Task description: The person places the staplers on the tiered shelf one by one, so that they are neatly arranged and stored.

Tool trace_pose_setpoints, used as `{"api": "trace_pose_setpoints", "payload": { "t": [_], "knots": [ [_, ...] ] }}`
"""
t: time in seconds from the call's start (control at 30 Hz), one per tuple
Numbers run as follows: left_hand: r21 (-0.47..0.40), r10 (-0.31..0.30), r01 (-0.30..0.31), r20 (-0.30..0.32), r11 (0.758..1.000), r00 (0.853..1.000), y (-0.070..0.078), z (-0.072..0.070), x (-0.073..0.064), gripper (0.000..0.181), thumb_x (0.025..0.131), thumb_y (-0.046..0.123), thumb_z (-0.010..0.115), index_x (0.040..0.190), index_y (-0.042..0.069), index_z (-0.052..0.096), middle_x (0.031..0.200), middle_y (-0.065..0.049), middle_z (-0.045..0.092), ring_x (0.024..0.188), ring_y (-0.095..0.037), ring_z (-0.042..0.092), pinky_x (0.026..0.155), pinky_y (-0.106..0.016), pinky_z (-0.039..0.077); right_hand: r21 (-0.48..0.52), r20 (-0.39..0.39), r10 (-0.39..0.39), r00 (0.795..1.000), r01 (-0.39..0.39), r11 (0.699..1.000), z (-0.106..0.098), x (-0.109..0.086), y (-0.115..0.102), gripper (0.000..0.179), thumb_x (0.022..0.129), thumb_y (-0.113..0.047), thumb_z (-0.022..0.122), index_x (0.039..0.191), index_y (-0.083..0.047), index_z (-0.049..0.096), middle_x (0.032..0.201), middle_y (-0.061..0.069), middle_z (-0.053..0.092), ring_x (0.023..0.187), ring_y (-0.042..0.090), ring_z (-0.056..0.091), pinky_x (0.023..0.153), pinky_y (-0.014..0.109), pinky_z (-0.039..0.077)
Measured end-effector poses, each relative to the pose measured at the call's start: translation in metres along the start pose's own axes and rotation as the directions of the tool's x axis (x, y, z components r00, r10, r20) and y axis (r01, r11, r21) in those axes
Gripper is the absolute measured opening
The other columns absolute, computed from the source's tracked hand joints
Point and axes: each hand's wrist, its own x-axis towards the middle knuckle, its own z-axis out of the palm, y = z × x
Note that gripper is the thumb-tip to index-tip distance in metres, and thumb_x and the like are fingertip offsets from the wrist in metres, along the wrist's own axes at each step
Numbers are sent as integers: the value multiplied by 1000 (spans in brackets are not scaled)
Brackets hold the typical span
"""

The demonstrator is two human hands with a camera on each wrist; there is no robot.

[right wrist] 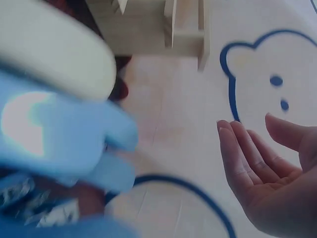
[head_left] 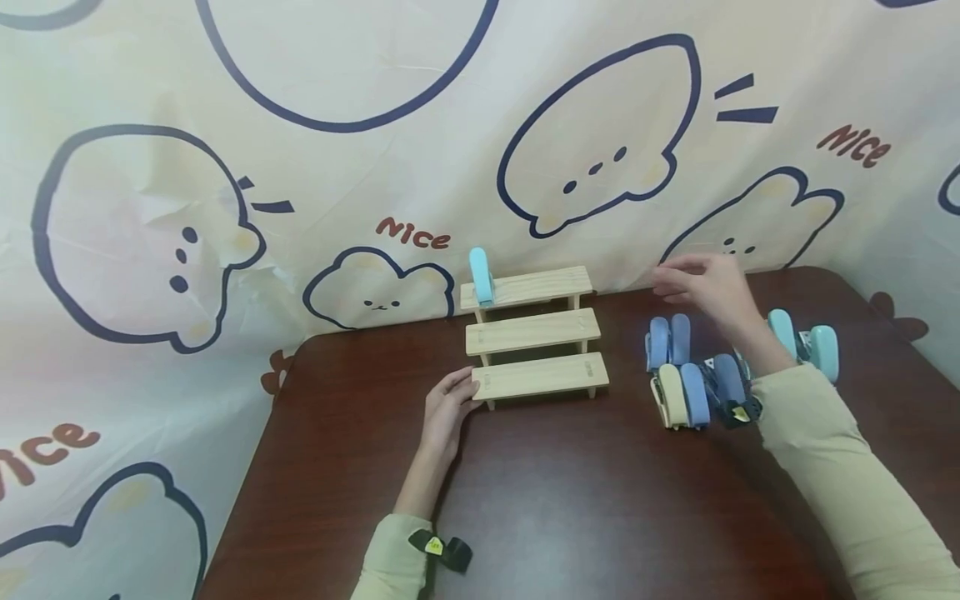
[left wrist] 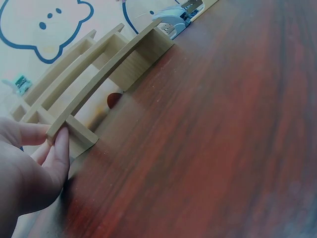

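Note:
A three-step wooden rack stands at the back of the table. My left hand pinches the left end of its lowest board, thumb and fingers on either side of the wood. On the top step's left end stands a light-blue stapler. My right hand is raised at the back right with nothing in it, its fingers loosely bent. Below it sit several staplers, among them a cream one and a blue one. A teal stapler lies beyond the right forearm, which hides part of the group.
The dark wooden table meets a cloth backdrop with cartoon outlines just behind the rack. Black straps with yellow tags circle both wrists. Close to the right wrist camera, blurred blue and cream staplers fill the left side.

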Motion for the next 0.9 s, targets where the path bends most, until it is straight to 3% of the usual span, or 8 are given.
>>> {"api": "trace_pose_setpoints", "payload": {
  "t": [0.17,0.33,0.9],
  "knots": [
    [2,-6,6,-6,1000,1000,0,-1,1,40,97,0,66,135,-11,59,125,-21,67,92,-12,69,77,-23,57,24,-37,51,998,-50,998,-19,-6,20,57,99,-44,69,131,4,65,99,-3,78,84,1,73,77,16,57],
    [3,-4,4,-9,1000,1000,-1,-2,0,40,97,0,66,135,-11,59,124,-20,68,92,-13,70,76,-23,57,53,-57,88,994,-85,995,-32,-12,35,60,100,-44,68,135,5,61,87,-20,72,81,-3,71,76,16,57],
    [1,1,-1,9,1000,1000,0,-1,1,41,98,1,65,136,-11,58,123,-18,68,90,-11,69,76,-23,56,11,-71,150,986,-149,989,-49,-27,79,66,100,-51,63,136,4,59,85,-24,70,80,-4,70,75,11,53]
  ]
}}
